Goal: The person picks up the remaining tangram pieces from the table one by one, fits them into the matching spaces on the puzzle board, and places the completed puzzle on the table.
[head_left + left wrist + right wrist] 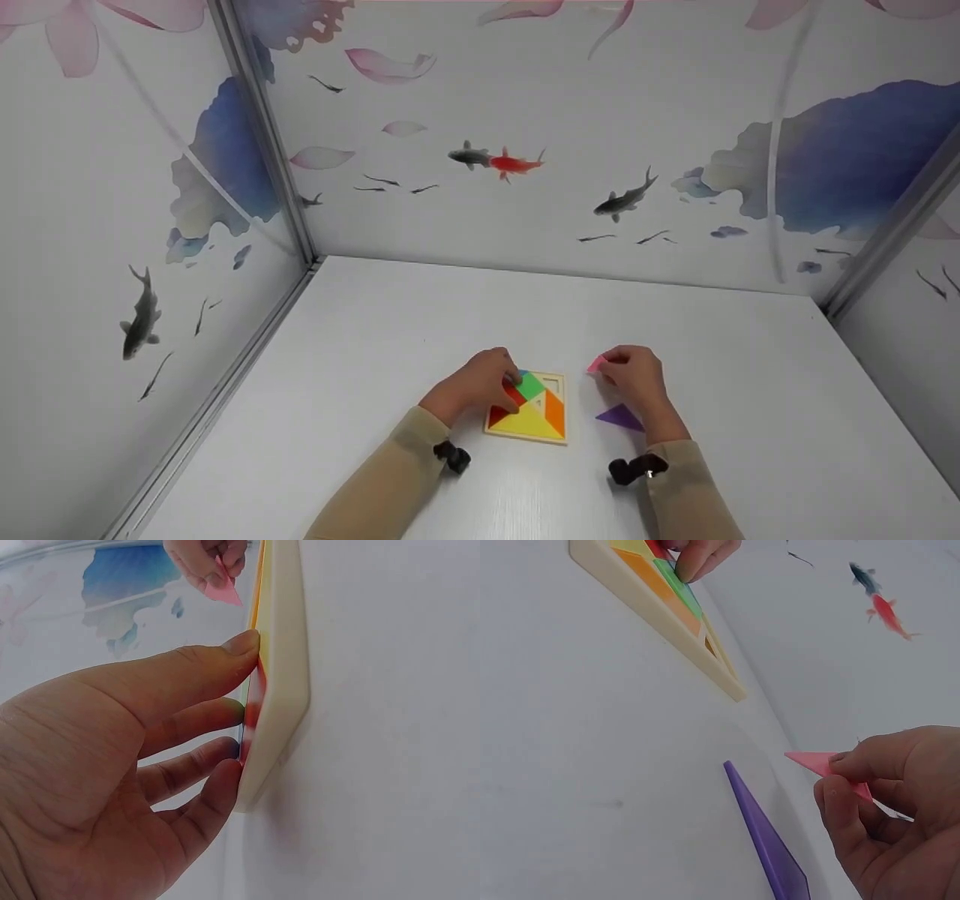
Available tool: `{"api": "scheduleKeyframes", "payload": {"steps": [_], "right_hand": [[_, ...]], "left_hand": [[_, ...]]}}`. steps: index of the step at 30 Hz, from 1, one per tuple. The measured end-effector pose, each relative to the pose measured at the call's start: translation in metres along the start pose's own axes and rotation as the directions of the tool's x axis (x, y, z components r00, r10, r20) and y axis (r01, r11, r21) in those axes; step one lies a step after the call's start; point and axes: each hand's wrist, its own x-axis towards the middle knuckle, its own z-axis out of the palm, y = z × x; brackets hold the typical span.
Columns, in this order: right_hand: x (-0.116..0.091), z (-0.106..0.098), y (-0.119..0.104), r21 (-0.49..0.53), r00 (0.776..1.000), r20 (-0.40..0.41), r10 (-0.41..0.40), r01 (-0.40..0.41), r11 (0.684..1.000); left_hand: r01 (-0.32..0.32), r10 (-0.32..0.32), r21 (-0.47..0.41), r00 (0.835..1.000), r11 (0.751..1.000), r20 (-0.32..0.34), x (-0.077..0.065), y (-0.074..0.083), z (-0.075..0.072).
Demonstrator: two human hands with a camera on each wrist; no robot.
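A tangram tray (525, 439) with a pale frame lies flat on the table. It holds a yellow triangle (529, 425), an orange parallelogram (554, 411), a green square (531, 386), a red piece (254, 709) and a partly hidden blue piece. Bare wood shows at its top right corner and near its middle. My left hand (484, 384) rests its thumb and fingertips on the tray's left side, over the red piece. To the right of the tray, my right hand (636, 373) pinches a small pink triangle (814, 760) above the table. A purple triangle (619, 418) lies below that hand.
The white table (360, 337) is bounded by printed panels at the back and sides, with grey metal posts (262, 127) at the corners. Each wrist carries a small black camera (452, 456).
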Motion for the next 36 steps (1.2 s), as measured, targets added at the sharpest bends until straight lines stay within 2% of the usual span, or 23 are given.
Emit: {"api": "scheduleKeyframes", "payload": {"steps": [6, 25, 36], "right_hand": [[0.000, 0.002, -0.001, -0.004, 1.000, -0.002, -0.013, 0.013, 1.000], [0.002, 0.010, -0.008, 0.036, 0.997, 0.061, 0.039, -0.042, 0.999], [-0.002, 0.019, -0.012, 0.051, 0.996, 0.085, 0.010, -0.014, 0.999]], "left_hand": [[-0.001, 0.001, 0.009, 1.000, 1.000, -0.004, -0.001, 0.001, 0.000], [-0.008, 0.008, 0.001, 1.000, 1.000, -0.008, -0.003, 0.001, 0.001], [0.007, -0.007, -0.016, 1.000, 1.000, -0.005, -0.003, 0.003, 0.001]]}}
